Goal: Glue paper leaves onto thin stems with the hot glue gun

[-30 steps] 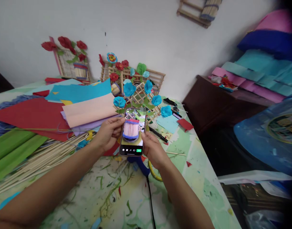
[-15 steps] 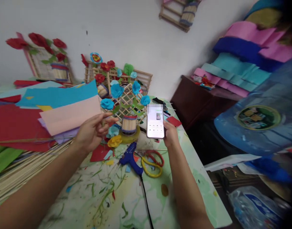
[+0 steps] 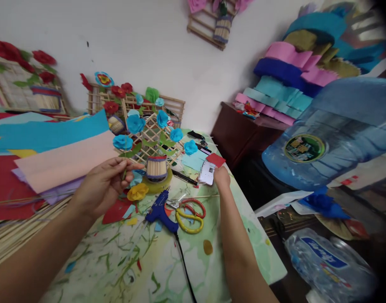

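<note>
My right hand (image 3: 222, 179) is closed on a smartphone (image 3: 207, 173), which is tilted low over the table, its screen lit. My left hand (image 3: 106, 181) is closed in a pinch, with a thin green stem (image 3: 125, 173) at its fingertips; its far end is hard to make out. Just beyond stands a bamboo-stick lattice (image 3: 153, 130) with blue paper flowers (image 3: 136, 123) and a small stick-sided pot (image 3: 157, 167) at its foot. The pot rests by a roll of yellowish tape (image 3: 159, 185). A yellow paper flower (image 3: 138, 192) lies near my left hand.
A blue glue gun (image 3: 162, 212) and scissors (image 3: 189, 216) lie in front, among paper scraps. Coloured paper sheets (image 3: 67, 158) and thin sticks (image 3: 38, 235) cover the left. Right of the table are a large water bottle (image 3: 334, 130) and crepe paper rolls (image 3: 281, 90).
The phone has tipped from facing me to lying lower and flatter, farther out over the table. My left hand keeps its pinch. The whole view has turned to the right.
</note>
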A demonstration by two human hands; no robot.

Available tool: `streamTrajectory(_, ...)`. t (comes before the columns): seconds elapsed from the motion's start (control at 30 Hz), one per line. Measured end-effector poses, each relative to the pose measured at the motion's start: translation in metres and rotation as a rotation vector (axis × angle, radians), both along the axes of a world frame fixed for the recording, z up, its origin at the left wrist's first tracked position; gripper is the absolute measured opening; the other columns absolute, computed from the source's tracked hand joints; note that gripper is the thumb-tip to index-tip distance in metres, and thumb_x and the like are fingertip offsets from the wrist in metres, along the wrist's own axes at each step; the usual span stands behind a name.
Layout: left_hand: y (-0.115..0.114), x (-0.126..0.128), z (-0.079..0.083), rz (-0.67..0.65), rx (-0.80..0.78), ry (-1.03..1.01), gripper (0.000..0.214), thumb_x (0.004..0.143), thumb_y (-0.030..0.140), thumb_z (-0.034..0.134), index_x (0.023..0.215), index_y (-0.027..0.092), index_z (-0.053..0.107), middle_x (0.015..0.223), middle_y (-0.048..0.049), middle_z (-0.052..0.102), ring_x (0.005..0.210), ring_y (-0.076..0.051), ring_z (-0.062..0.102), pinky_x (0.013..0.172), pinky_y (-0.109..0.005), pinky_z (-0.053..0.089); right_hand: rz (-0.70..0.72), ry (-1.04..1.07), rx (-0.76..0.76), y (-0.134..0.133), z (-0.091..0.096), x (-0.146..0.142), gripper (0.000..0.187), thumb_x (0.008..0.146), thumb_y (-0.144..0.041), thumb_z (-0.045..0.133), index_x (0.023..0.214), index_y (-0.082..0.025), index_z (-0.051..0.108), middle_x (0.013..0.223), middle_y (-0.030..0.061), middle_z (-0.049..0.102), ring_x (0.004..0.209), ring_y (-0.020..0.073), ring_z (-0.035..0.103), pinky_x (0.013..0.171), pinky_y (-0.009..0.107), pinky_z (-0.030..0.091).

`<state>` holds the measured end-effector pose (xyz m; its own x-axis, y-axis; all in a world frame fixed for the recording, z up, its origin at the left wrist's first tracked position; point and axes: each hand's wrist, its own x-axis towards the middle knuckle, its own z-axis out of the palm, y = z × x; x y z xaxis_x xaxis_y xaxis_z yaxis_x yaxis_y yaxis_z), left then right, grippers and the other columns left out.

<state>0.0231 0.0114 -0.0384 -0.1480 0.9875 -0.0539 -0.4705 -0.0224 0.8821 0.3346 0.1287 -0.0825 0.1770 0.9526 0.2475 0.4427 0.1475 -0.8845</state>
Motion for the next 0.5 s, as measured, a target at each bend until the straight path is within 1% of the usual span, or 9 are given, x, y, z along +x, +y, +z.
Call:
streamTrajectory(0.07, -0.006, 0.006, 0.001, -0.044, -0.006, 0.004, 0.007, 0.077, 0.009, 0.063, 0.081, 0.012, 0.068, 0.085, -0.0056, 0.072, 0.061, -0.008, 0.057, 0.054, -0.013, 0.050, -0.043, -0.035, 0.043, -0.012, 0.013, -0.016, 0.026, 0.091, -0.026, 0.051, 0.110, -0.010, 0.060, 0.124, 0.0156, 0.055, 0.115, 0.0236, 0.051, 0.094, 0.033, 0.042)
streamTrajectory(0.1, -0.009, 0.011, 0.001, -0.058, -0.013, -0.005, 0.007, 0.076, 0.009, 0.065, 0.081, 0.011, 0.069, 0.087, -0.0059, 0.072, 0.065, -0.009, 0.059, 0.058, -0.014, 0.052, -0.040, -0.050, 0.067, -0.022, 0.019, -0.030, 0.027, 0.089, -0.025, 0.053, 0.109, -0.009, 0.059, 0.124, 0.0157, 0.055, 0.119, 0.0246, 0.048, 0.096, 0.032, 0.039)
streamTrajectory(0.13, -0.013, 0.015, 0.002, -0.064, -0.025, -0.018, 0.008, 0.073, 0.009, 0.067, 0.081, 0.011, 0.070, 0.087, -0.0061, 0.071, 0.068, -0.009, 0.061, 0.062, -0.015, 0.053, -0.011, -0.060, 0.080, -0.035, 0.023, -0.046, 0.027, 0.085, -0.025, 0.059, 0.108, -0.011, 0.060, 0.119, 0.0137, 0.059, 0.116, 0.0234, 0.051, 0.096, 0.032, 0.039)
streamTrajectory(0.17, -0.017, 0.020, 0.003, -0.071, -0.041, -0.030, 0.009, 0.071, 0.010, 0.070, 0.081, 0.011, 0.070, 0.088, -0.0063, 0.071, 0.071, -0.010, 0.062, 0.064, -0.015, 0.053, 0.069, -0.064, 0.098, -0.049, 0.027, -0.064, 0.026, 0.084, -0.027, 0.061, 0.106, -0.014, 0.062, 0.112, 0.0095, 0.064, 0.109, 0.0206, 0.055, 0.094, 0.031, 0.040)
streamTrajectory(0.23, -0.025, 0.028, 0.005, -0.079, -0.075, -0.037, 0.015, 0.065, 0.014, 0.077, 0.078, 0.011, 0.071, 0.085, -0.0065, 0.071, 0.073, -0.012, 0.063, 0.065, -0.018, 0.053, 0.513, 0.015, 0.104, -0.080, 0.032, -0.101, 0.024, 0.086, -0.034, 0.056, 0.104, -0.019, 0.062, 0.105, 0.0054, 0.066, 0.097, 0.0179, 0.060, 0.087, 0.031, 0.046)
streamTrajectory(0.27, -0.028, 0.030, 0.006, -0.081, -0.081, -0.030, 0.018, 0.062, 0.016, 0.080, 0.077, 0.012, 0.071, 0.083, -0.0067, 0.071, 0.074, -0.013, 0.063, 0.065, -0.019, 0.053, 0.677, 0.095, 0.071, -0.094, 0.034, -0.118, 0.024, 0.086, -0.036, 0.056, 0.102, -0.020, 0.063, 0.102, 0.0045, 0.067, 0.094, 0.0171, 0.062, 0.083, 0.030, 0.048)
streamTrajectory(0.3, -0.031, 0.031, 0.009, -0.084, -0.076, -0.016, 0.020, 0.060, 0.018, 0.081, 0.076, 0.012, 0.071, 0.081, -0.0068, 0.071, 0.074, -0.015, 0.064, 0.065, -0.021, 0.053, 0.768, 0.171, 0.049, -0.106, 0.037, -0.131, 0.024, 0.086, -0.038, 0.055, 0.101, -0.021, 0.063, 0.098, 0.0035, 0.067, 0.090, 0.0165, 0.062, 0.080, 0.029, 0.049)
streamTrajectory(0.4, -0.038, 0.029, 0.019, -0.030, -0.011, 0.041, 0.023, 0.057, 0.019, 0.083, 0.076, 0.013, 0.072, 0.082, -0.0072, 0.072, 0.078, -0.017, 0.065, 0.068, -0.023, 0.053, 0.759, 0.230, 0.097, -0.125, 0.049, -0.152, 0.021, 0.083, -0.035, 0.061, 0.099, -0.021, 0.062, 0.093, 0.0029, 0.066, 0.084, 0.0157, 0.063, 0.077, 0.029, 0.050)
streamTrajectory(0.5, -0.044, 0.025, 0.034, 0.090, 0.083, 0.122, 0.025, 0.053, 0.018, 0.083, 0.076, 0.012, 0.073, 0.080, -0.0067, 0.071, 0.076, -0.016, 0.063, 0.068, -0.023, 0.052, 0.786, 0.250, 0.138, -0.130, 0.065, -0.155, 0.016, 0.082, -0.028, 0.062, 0.096, -0.021, 0.062, 0.091, 0.0018, 0.066, 0.082, 0.0144, 0.063, 0.077, 0.028, 0.050)
